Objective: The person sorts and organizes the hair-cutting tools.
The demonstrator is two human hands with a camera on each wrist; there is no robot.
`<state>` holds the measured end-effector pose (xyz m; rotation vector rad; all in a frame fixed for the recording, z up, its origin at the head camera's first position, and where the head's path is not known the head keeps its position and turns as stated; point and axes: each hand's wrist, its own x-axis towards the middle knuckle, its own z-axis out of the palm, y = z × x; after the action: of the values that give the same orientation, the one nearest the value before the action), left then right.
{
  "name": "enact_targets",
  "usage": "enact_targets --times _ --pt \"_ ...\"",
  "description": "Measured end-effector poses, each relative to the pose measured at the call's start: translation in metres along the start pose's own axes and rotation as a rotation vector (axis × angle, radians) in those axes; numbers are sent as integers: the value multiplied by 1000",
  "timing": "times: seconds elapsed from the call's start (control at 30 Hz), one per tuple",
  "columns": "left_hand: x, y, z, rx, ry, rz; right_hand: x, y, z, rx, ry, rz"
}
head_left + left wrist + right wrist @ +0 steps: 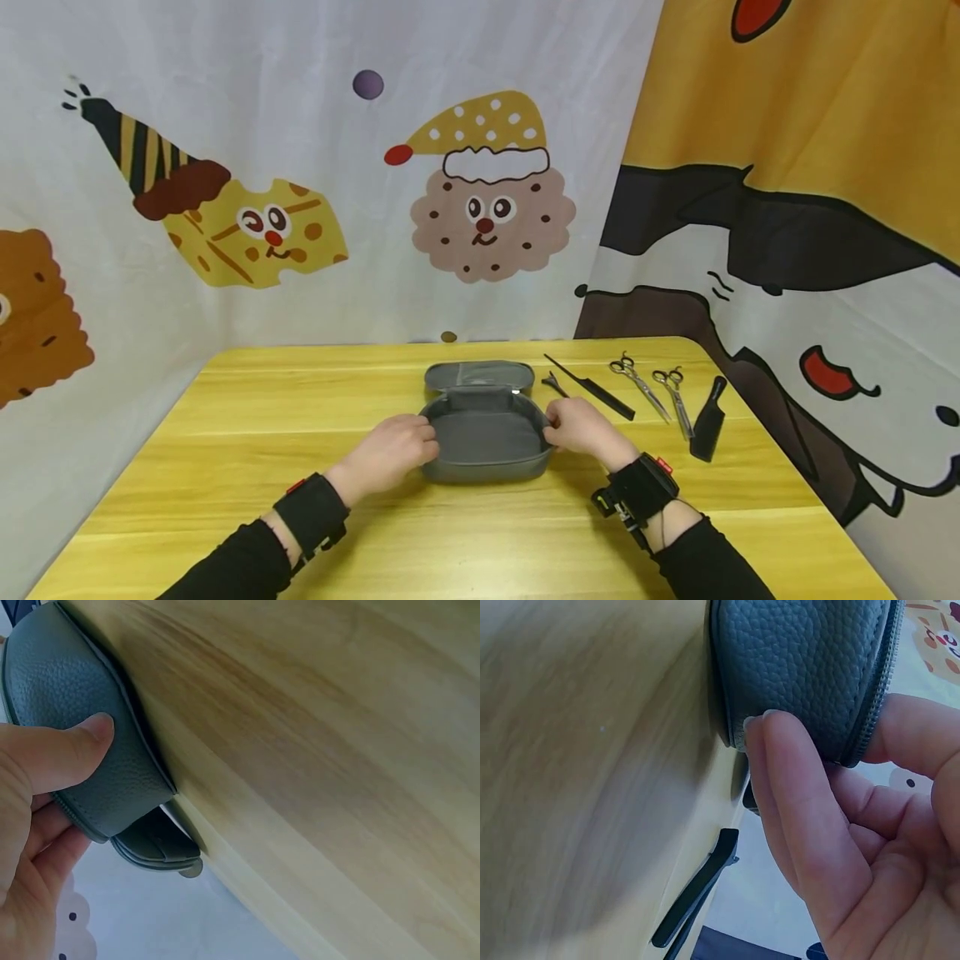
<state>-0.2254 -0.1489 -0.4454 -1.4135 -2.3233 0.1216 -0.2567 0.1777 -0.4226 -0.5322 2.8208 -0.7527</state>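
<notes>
Basically, printed cloth backdrop (pixel 315 125) fills everything behind, white with cartoon food faces, going to a big yellow, black and white cartoon at far right. Wood-grain counter (pixel 480 537) stands in front of it. Black sleeves (pixel 236 562) reach in from the near side. Grey zip case (pixel 485 473) is on the counter around mid-width, open side up, grainy leather-look walls in the wrist views. Its lid (pixel 480 375) is folded back behind it on the far side, inner face showing. Left hand (pixel 393 452) has its grip closed to a pinch on the case's left end: thumb flat on the outer wall, fingers behind the zip edge. Right hand (pixel 585 427) mirrors that on the right end, grip just as narrow: fingers on the outer wall, thumb over the zip edge. Black wrist straps (pixel 313 517) on both arms. Tools all lie right of the case: wide black comb (pixel 707 423) outermost, thin-handled tail comb (pixel 607 398) slanting behind the right hand, two pairs of silver scissors (pixel 679 406) side by side between the combs, loops to the back, and smallest, a black clip (pixel 553 383) just behind the right hand, near the lid
</notes>
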Motion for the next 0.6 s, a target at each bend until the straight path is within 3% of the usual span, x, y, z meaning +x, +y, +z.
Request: enact_targets --times 0.6 --pt "3 5 -2 5 55 44 -12 2 -2 13 -2 13"
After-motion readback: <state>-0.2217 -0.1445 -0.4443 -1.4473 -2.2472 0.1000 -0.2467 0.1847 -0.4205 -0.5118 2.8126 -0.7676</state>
